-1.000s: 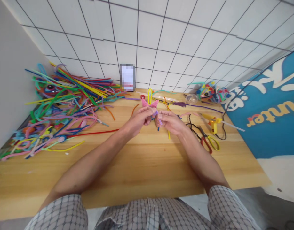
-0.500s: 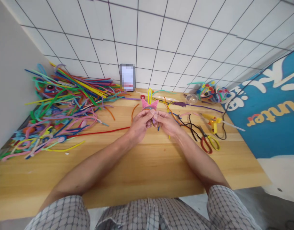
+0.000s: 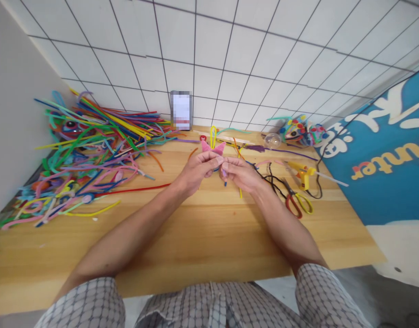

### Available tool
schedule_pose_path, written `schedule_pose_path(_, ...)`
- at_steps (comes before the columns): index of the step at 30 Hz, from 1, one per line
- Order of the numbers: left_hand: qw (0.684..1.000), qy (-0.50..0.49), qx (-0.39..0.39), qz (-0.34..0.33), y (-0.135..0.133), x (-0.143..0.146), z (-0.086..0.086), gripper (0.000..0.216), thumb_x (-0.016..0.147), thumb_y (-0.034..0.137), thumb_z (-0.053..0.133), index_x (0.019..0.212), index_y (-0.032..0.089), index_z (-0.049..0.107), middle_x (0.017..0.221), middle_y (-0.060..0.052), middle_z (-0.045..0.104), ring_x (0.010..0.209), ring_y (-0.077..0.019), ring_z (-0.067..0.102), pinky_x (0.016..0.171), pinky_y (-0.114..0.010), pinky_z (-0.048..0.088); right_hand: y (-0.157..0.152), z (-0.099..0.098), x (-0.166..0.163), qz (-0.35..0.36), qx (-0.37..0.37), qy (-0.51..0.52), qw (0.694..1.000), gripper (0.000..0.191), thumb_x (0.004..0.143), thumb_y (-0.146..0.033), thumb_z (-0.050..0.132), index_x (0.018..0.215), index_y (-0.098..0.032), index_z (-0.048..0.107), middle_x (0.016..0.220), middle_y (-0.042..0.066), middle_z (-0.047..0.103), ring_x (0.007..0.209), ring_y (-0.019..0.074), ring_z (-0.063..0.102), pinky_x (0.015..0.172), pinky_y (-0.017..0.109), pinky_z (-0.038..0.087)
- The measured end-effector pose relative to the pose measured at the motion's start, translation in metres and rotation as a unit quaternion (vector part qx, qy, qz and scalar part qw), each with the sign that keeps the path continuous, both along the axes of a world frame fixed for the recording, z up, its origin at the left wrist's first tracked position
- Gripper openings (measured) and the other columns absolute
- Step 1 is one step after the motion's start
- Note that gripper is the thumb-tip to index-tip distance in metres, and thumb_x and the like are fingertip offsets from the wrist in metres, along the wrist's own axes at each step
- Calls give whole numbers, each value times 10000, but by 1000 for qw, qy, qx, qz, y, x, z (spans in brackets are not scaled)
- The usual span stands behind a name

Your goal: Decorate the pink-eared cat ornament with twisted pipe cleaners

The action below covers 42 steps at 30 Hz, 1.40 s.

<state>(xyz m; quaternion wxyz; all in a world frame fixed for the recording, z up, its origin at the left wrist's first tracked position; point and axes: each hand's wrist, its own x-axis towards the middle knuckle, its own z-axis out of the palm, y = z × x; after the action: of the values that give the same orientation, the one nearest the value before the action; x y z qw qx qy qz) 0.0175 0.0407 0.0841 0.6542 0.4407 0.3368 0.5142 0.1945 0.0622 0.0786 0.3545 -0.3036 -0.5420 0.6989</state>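
Observation:
Both hands meet over the middle of the table at a pink fuzzy pipe-cleaner craft (image 3: pixel 218 148) with two pointed tips. Behind its tips a yellow pipe-cleaner loop (image 3: pixel 213 136) stands up. My left hand (image 3: pixel 199 169) is closed on the craft, thumb on top, hiding its lower part. My right hand (image 3: pixel 241 174) pinches a small lilac part (image 3: pixel 224 173) just below, close against the left thumb. A short blue end pokes out beneath the right fingers. Whether the lilac part is joined to the pink craft is hidden by the fingers.
Piled pipe cleaners (image 3: pixel 116 132) cover the table's left side. Scissors (image 3: pixel 296 200) and a yellow glue gun (image 3: pixel 303 175) with a cord lie at right, near black pipe cleaners (image 3: pixel 276 184). A clear ball (image 3: pixel 272 140) sits behind. A phone (image 3: pixel 181 110) leans on the tiled wall.
My left hand has shifted slightly left and its fingers have moved on the craft. My right fingers have drawn slightly right, showing more of the lilac part.

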Motion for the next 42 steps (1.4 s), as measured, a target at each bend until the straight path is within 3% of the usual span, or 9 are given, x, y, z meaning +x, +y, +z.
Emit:
schedule_pose_path(6,991,-101,-79,45,-14,19,-5,304,799,407,851,774,173,658,577,25,597,510,-86,531,498,-215,312,-2,-6,-10,-20,12,14,1000,461,739,-573,900,737,-186,650,688,-23,590,622,113,515,593,253,413)
schedule_pose_path(10,994,-74,-83,9,-7,11,3,273,807,387,827,767,168,669,662,4,635,506,-72,498,479,-218,299,2,-3,0,-2,-20,12,1000,441,738,-526,911,716,-178,641,662,-30,587,594,105,511,589,250,409)
schedule_pose_path(13,998,-28,-50,-15,1,1,7,258,782,376,833,740,161,696,640,13,583,504,-67,443,479,-226,285,5,0,7,21,-26,12,999,425,756,-497,903,701,-171,635,635,-28,582,584,105,521,587,250,408)
schedule_pose_path(20,1000,7,-24,-16,2,-4,3,276,722,351,901,758,142,725,643,7,605,523,-60,443,497,-213,284,2,1,6,34,-19,1,999,398,758,-494,899,735,-176,661,635,-31,585,594,114,511,593,255,417)
schedule_pose_path(27,983,-107,-141,41,-12,14,3,275,824,288,852,709,153,641,562,41,549,480,-51,448,474,-187,295,3,-8,-2,-1,54,-26,998,417,804,-545,865,797,-179,667,730,-9,634,655,117,541,622,248,423)
schedule_pose_path(30,978,-122,-157,55,-15,17,1,277,827,298,850,720,162,633,566,48,537,490,-53,460,473,-178,300,3,-9,-4,-14,61,-27,998,403,800,-541,864,823,-183,679,769,3,672,664,120,548,623,250,422)
schedule_pose_path(35,992,-80,-89,41,-3,10,-6,314,789,416,848,758,169,656,686,20,592,531,-61,455,489,-196,317,4,-2,2,-24,40,-30,998,391,743,-514,888,732,-189,670,664,-24,614,596,110,500,612,256,416)
schedule_pose_path(42,990,127,56,-10,9,-15,7,260,762,387,847,742,167,711,666,3,595,555,-83,405,517,-236,299,6,7,13,11,60,-79,995,339,789,-462,820,675,-188,656,628,-22,591,603,118,499,622,266,415)
